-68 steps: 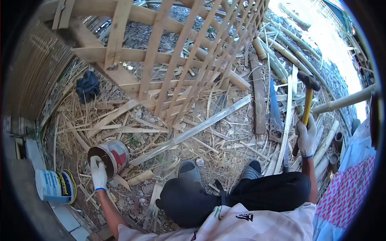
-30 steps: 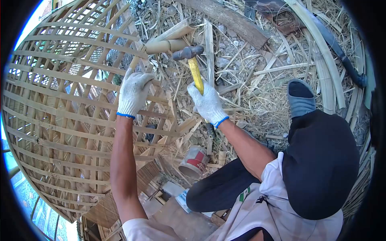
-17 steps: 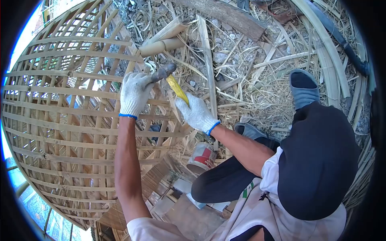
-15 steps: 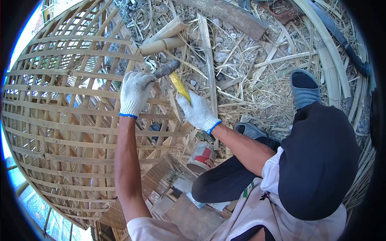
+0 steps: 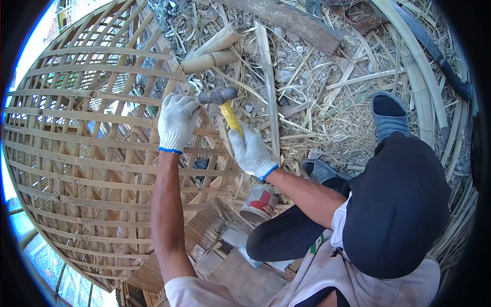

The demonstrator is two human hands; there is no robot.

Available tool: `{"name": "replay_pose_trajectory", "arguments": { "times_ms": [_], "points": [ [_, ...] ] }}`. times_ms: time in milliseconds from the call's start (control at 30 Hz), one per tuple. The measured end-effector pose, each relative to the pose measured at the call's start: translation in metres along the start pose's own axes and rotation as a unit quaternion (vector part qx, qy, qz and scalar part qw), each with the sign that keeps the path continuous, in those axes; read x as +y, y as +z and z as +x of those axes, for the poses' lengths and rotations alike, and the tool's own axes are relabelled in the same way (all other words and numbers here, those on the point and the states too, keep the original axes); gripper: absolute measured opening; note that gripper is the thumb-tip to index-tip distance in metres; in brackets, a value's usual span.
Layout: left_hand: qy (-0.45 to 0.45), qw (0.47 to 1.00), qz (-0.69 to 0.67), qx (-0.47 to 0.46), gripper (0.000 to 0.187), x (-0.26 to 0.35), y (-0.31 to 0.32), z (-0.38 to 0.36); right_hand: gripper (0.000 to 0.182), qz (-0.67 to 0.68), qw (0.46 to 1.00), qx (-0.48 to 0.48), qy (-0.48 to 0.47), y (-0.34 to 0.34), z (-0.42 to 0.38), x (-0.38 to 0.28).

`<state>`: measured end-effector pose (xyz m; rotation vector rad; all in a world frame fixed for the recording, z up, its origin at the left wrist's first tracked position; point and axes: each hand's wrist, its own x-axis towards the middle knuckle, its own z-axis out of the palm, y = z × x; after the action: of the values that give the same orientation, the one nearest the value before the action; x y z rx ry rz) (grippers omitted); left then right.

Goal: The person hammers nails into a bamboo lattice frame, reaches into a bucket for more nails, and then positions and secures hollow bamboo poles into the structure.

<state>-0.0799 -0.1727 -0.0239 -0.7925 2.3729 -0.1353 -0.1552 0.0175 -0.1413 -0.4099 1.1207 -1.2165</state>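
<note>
A hammer point(image 5: 231, 116) with a yellow handle and a dark metal head is gripped in my right hand point(image 5: 250, 152), which wears a white knit glove with a blue cuff. Its head lies right beside the fingertips of my left hand point(image 5: 176, 123), gloved the same way. That hand rests at the edge of a curved lattice of split bamboo strips point(image 5: 102, 116), its fingers closed and pointing toward the hammer head. Whatever they pinch is hidden by the glove and the hammer.
A bamboo pole piece point(image 5: 209, 61) lies beyond my hands, near a flat wooden slat point(image 5: 267, 87). Bamboo shavings and stones cover the ground. A grey and red bucket point(image 5: 260, 202) stands by my knee. Long bamboo strips point(image 5: 417, 66) curve along the right, past my shoe point(image 5: 389, 115).
The view has shifted slightly. The hammer head has moved a little down and to the right and lies more level. My left hand stays at the lattice edge.
</note>
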Motion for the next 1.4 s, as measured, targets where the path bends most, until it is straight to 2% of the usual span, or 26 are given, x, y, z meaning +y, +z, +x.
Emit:
{"name": "replay_pose_trajectory", "arguments": {
  "times_ms": [67, 167, 267, 467, 567, 667, 800, 933, 1033, 1133, 1267, 1400],
  "points": [
    [0.002, 1.0, 0.007, 0.014, 0.011, 0.0, 0.001, -0.001, 0.042, -0.053, 0.998, -0.011, 0.015, 0.003, 0.002, 0.001],
    [0.009, 1.0, 0.0, 0.025, 0.01, 0.0, 0.0, 0.001, 0.039, -0.036, 0.999, -0.02, 0.035, -0.001, 0.005, -0.003],
    [0.016, 0.999, -0.012, 0.033, 0.009, -0.001, 0.0, 0.002, 0.039, 0.031, 0.998, 0.04, -0.031, 0.003, -0.001, -0.002],
    [0.011, 0.999, -0.013, 0.027, 0.011, -0.001, -0.002, 0.002, 0.036, -0.04, 0.999, 0.002, 0.015, 0.003, 0.01, 0.005],
    [0.012, 0.999, -0.023, 0.03, 0.01, -0.001, -0.001, 0.002, 0.041, 0.043, 0.998, 0.039, -0.012, 0.001, -0.001, -0.003],
    [0.005, 1.0, -0.012, 0.015, 0.01, -0.002, -0.001, 0.002, 0.042, -0.074, 0.997, -0.029, -0.006, 0.004, 0.008, 0.005],
    [0.012, 0.999, -0.027, 0.026, 0.011, -0.002, 0.0, 0.003, 0.04, 0.042, 0.999, 0.005, -0.004, -0.002, 0.001, -0.003],
    [0.0, 0.999, -0.036, 0.026, 0.01, -0.003, 0.003, 0.003, 0.041, -0.067, 0.996, -0.045, 0.028, 0.0, 0.01, 0.004],
    [-0.005, 0.999, -0.021, 0.027, 0.009, -0.001, 0.001, 0.005, 0.041, -0.019, 0.997, -0.047, 0.05, -0.006, 0.011, -0.003],
    [-0.042, 0.995, 0.039, 0.078, 0.011, 0.019, -0.002, 0.001, 0.047, -0.018, 0.998, -0.029, 0.045, -0.005, 0.011, -0.012],
    [-0.178, 0.969, 0.067, 0.156, 0.011, 0.045, 0.02, -0.013, 0.047, 0.027, 0.996, -0.04, 0.07, -0.006, 0.014, -0.011],
    [-0.216, 0.948, 0.103, 0.211, 0.009, 0.057, 0.037, -0.02, 0.044, 0.002, 0.995, -0.044, 0.094, -0.007, 0.017, -0.002]
  ]
}}
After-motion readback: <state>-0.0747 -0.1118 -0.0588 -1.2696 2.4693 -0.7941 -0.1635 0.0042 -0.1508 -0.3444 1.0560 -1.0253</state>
